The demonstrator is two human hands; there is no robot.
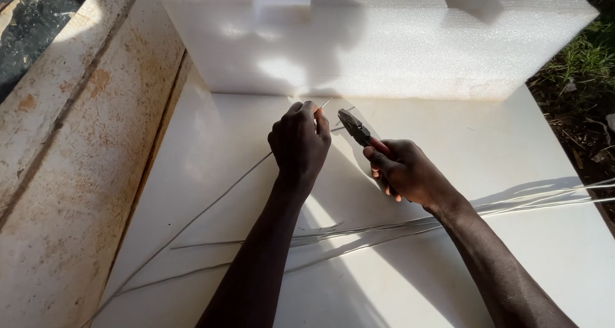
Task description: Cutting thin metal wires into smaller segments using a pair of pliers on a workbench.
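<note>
At the far left runs a rust-stained concrete ledge, its long edge slanting down beside the white board that serves as the work surface; a dark seam separates the two.

The left hand comes up from the bottom centre on a straight forearm, wrist level, knuckles facing up. It is curled into a loose fist, thumb and forefinger pinched on a thin white wire close to its tip, which pokes out just above the fingers. The rest of that wire slopes down and left across the board toward the bottom left corner.

Just to the right, the right hand enters from the lower right on a forearm angled inward. Its fingers are wrapped tight round the handles of a pair of pliers, whose dark nose points up and left toward the wire tip, near it but not touching. Whether the nose itself is parted cannot be told.

Behind both hands a white foam block with notched top closes off the far edge of the board, leaving little room beyond the fingers. More loose wires lie on the board under the right forearm and fan out to the right edge. Bare board lies open in front of the hands and to the right; grass and dirt lie past the right edge.
</note>
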